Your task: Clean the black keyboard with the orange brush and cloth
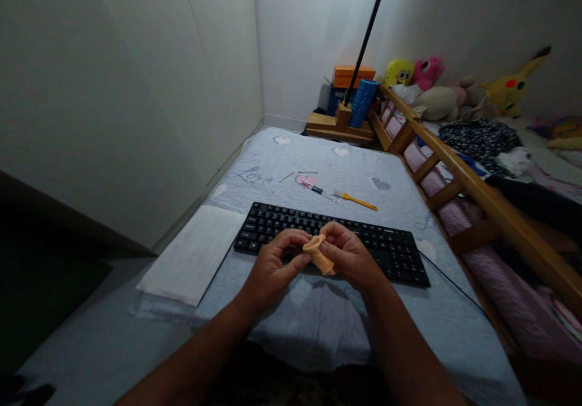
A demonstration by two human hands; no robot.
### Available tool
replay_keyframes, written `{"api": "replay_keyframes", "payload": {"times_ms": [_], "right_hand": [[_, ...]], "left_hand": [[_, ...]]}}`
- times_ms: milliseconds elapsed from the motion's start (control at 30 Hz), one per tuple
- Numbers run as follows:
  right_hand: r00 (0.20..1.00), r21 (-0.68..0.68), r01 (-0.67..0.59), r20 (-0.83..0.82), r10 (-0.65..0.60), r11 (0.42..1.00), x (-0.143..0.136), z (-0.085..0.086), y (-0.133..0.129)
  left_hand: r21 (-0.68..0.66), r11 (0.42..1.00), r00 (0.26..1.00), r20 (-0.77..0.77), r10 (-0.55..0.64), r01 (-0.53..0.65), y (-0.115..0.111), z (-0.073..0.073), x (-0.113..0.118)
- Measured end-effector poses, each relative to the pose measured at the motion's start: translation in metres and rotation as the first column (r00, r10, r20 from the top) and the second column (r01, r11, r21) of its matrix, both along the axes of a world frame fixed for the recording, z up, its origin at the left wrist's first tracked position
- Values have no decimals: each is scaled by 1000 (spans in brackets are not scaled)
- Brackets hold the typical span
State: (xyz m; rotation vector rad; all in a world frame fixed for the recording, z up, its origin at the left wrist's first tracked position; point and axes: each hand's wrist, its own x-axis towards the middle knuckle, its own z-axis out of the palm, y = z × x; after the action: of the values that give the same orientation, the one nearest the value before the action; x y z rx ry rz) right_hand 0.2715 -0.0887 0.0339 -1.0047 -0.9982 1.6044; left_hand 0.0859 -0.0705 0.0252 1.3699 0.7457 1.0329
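We have both hands over the near edge of the black keyboard (291, 219), working on a small orange cloth (320, 260). The cloth is folded into a loose tube, up between the hands in front of the middle of the keyboard. Left hand (276, 266): thumb and fingers nearly closed, pinching the cloth's left edge. Right hand (349, 256): fingers curled, thumb pressed on the cloth's right side. Light is dim and the fingers hide part of the keys, so we can't tell if the cloth touches them.

Keyboard lies at a slant on the bench (386, 162), which has a heart-print cover; its cable (454, 281) runs off to the right. Just left of it we see a white sheet (195, 251). Beyond the keyboard: a yellow-handled brush (357, 200), a clear-handled tool (318, 190) just beside it, tip too small to read, and two thin white sticks (308, 171) farther back. Wooden bed rail (495, 203) runs along our right.
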Motion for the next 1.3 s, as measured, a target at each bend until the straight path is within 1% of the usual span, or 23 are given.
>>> {"api": "replay_keyframes", "payload": {"times_ms": [100,233,333,400,467,567,633,733,800,867,1000,1033,1067,1133,1167,1233,1267,1300], "right_hand": [[999,-12,-40,18,40,999,-3,2,-1],[997,-4,-46,62,46,999,-4,-2,0],[990,-4,-50,133,50,999,-4,-6,0],[982,-3,-64,178,64,998,-4,-8,0],[978,9,-85,194,81,996,-6,-6,0],[969,29,-98,229,89,995,-7,-2,-1],[952,40,-82,300,67,996,-6,0,-1],[920,60,-42,392,15,997,-1,1,0],[898,86,7,437,-44,996,6,2,1],[858,139,80,494,-139,987,15,6,1],[717,283,192,614,-331,940,48,22,-2],[654,322,215,654,-381,922,59,26,-2],[569,371,245,693,-443,896,72,30,-2],[367,457,282,761,-535,844,100,32,-2],[270,483,280,789,-551,830,115,30,-1],[87,534,241,820,-566,810,143,20,1],[9,557,199,822,-570,806,154,13,2],[-46,572,162,819,-573,804,164,4,3]], "left_hand": [[-59,998,997,81,11,-6,-3,0,4],[-147,989,987,159,6,18,-8,-2,7],[-162,987,982,186,27,3,-11,-1,9],[-177,984,972,233,34,9,-11,0,10],[-197,980,961,274,37,18,-12,0,12],[-214,977,959,278,62,-1,-12,-1,12],[-241,970,958,271,89,-22,-12,0,11],[-329,943,944,293,149,-47,-9,4,7],[-391,916,925,306,224,-92,-5,9,2],[-425,888,901,293,320,-177,3,15,-6],[-412,838,843,242,480,-359,24,26,-30],[-398,823,828,222,514,-405,29,28,-37],[-380,810,811,208,546,-447,35,31,-43],[-336,810,815,170,553,-480,45,36,-55],[-299,825,836,129,534,-480,49,38,-59],[-197,878,889,56,455,-437,56,42,-66],[-146,904,912,21,409,-402,59,42,-68],[-99,926,931,-15,364,-364,62,42,-69]]}}
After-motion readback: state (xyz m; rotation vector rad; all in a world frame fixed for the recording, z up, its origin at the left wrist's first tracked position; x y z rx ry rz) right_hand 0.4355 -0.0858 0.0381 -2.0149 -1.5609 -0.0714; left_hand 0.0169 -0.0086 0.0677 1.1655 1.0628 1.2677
